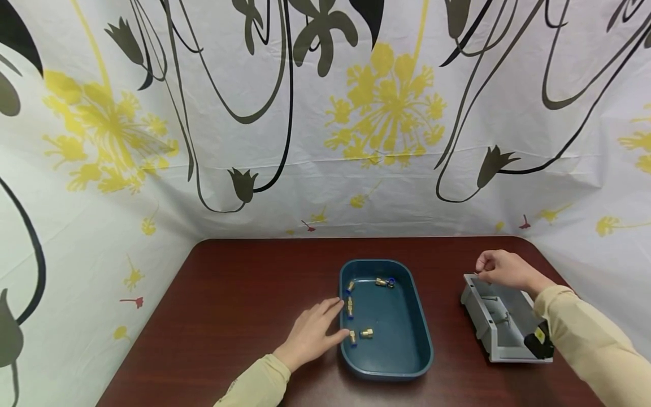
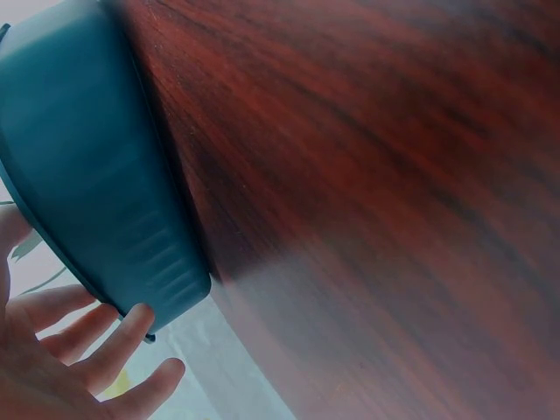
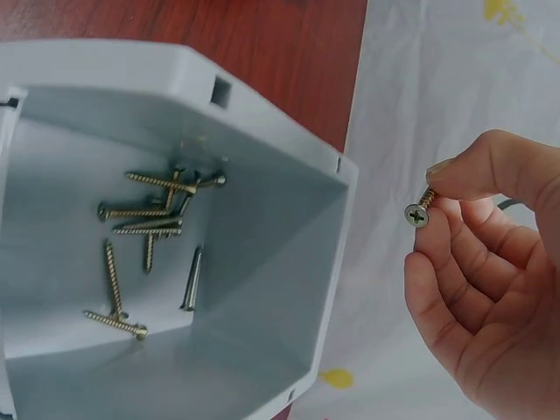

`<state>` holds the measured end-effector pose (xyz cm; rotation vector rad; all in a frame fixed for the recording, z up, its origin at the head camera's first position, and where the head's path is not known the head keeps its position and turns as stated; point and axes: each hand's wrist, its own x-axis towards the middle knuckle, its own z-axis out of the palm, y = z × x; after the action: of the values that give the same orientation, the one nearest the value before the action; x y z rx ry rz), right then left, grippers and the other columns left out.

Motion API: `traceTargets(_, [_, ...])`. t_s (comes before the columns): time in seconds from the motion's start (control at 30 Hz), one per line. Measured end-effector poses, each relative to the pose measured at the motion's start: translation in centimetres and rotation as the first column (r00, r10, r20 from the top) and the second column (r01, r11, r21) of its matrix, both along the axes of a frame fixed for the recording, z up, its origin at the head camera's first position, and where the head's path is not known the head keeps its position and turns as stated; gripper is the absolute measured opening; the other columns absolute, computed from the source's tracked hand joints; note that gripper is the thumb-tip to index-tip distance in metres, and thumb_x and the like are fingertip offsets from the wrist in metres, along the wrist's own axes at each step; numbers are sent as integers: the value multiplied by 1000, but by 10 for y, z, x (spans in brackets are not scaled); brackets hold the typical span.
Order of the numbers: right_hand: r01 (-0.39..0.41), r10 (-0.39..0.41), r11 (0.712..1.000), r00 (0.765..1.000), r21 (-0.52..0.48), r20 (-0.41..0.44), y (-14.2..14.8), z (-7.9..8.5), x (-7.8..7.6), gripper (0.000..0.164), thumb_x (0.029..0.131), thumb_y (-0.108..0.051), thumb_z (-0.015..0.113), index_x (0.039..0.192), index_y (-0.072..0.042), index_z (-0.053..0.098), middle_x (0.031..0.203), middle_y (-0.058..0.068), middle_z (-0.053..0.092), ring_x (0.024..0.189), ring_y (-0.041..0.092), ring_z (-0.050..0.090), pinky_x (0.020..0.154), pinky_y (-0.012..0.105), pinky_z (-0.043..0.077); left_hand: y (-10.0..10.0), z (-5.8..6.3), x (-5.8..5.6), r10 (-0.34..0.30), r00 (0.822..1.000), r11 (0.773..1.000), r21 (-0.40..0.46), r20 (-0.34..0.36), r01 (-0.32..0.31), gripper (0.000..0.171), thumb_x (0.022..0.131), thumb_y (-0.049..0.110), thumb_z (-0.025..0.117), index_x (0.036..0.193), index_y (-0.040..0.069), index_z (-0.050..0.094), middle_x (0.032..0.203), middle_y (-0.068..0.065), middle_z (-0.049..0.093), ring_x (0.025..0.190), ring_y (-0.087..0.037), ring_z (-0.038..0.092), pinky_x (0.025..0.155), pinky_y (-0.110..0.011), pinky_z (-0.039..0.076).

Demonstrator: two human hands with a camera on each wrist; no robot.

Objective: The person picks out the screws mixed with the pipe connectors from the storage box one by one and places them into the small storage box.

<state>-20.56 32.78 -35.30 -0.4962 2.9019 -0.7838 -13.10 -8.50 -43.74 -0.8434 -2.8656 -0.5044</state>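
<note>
My right hand [image 1: 506,268] is over the far end of a grey divided box [image 1: 487,333]. In the right wrist view, its thumb and index finger pinch a screw [image 3: 420,210], with the cross-slotted head showing. Several more screws [image 3: 140,212] lie loose in the box's compartment. My left hand [image 1: 312,333] is at the left rim of a blue tray [image 1: 427,345], its fingers extended, with fingertips touching the rim in the left wrist view. Inside the tray lie several brass fittings [image 1: 366,333], some with blue ends, mostly along the left side.
Both containers stand on a dark red-brown wooden table [image 1: 244,305]. A black object with a yellow label [image 1: 539,339] sits at the box's near right corner, partly behind the right sleeve. A flower-patterned white cloth [image 1: 315,186] hangs behind the table and at its sides.
</note>
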Motion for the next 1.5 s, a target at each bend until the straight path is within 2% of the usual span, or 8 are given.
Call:
traceTargets(0.2, [-2,2,1000,1000,28,-13,7,-3,3,14,73,-7,66,77,-6,52,66,-2,51,56,10,47,52,27,38,0,0,0,-2,1000,1000,2,2,2,60,85,48,50,130,8,44,129,-5,43,110,-20,45,83,-41,40])
traceTargets(0.37, [0,-1,1000,999,28,34,13,-9,5,14,74,-6,64,78,-4,51,66,-1,50,57,13,45,51,29,38,0,0,0,-6,1000,1000,5,16,6,60,85,47,50,131,9,43,130,-5,42,111,-20,45,83,-41,40])
traceTargets(0.7, [0,-2,1000,998,29,66,23,-17,8,14,74,-6,65,77,-4,51,67,0,50,58,13,45,51,29,38,0,1,0,-13,1000,1000,12,24,13,59,86,46,50,131,8,43,130,-6,41,111,-21,45,83,-41,40])
traceTargets(1.03, [-5,3,999,999,38,49,24,-17,7,12,72,-5,63,76,-5,52,66,-1,48,59,14,44,52,30,37,0,1,1,-10,1000,1000,13,23,9,59,86,45,51,131,8,43,130,-6,42,110,-21,45,83,-41,40])
traceTargets(1.33, [-11,11,1000,999,5,49,16,-16,9,10,74,-3,61,78,-3,53,68,0,50,60,12,45,52,27,38,0,1,0,-13,1000,1000,20,24,12,59,86,45,51,131,8,43,129,-6,42,111,-21,45,83,-41,40])
traceTargets(1.5, [-27,27,1000,1000,3,13,7,-14,9,7,76,-4,60,81,-3,54,71,-1,52,61,12,46,53,27,39,-1,1,0,-7,1000,1000,15,19,7,59,85,45,51,130,8,44,129,-6,43,110,-21,45,84,-42,40])
